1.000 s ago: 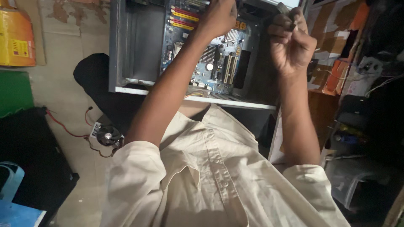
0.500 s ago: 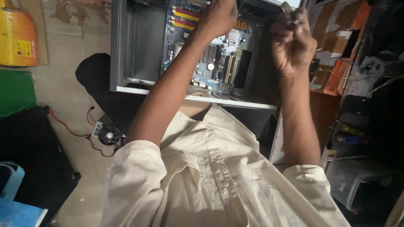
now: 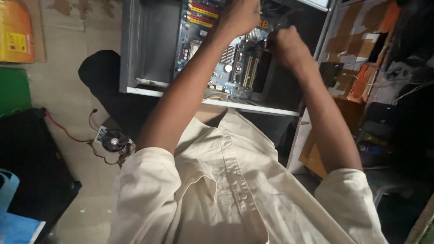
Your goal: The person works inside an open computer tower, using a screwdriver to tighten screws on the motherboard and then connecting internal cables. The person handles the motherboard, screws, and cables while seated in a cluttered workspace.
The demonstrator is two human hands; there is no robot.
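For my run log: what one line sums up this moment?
left hand: on blue motherboard | right hand: fisted, contents hidden | open grey metal computer case

The left hand (image 3: 242,16) is cut off by the top edge, its fingers perhaps hidden against the motherboard (image 3: 226,58).

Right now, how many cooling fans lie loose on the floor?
1. A small fan with red and dark wires lies on the floor left of the person, below the open computer case. Others may be hidden behind the arms or in the dark corners.
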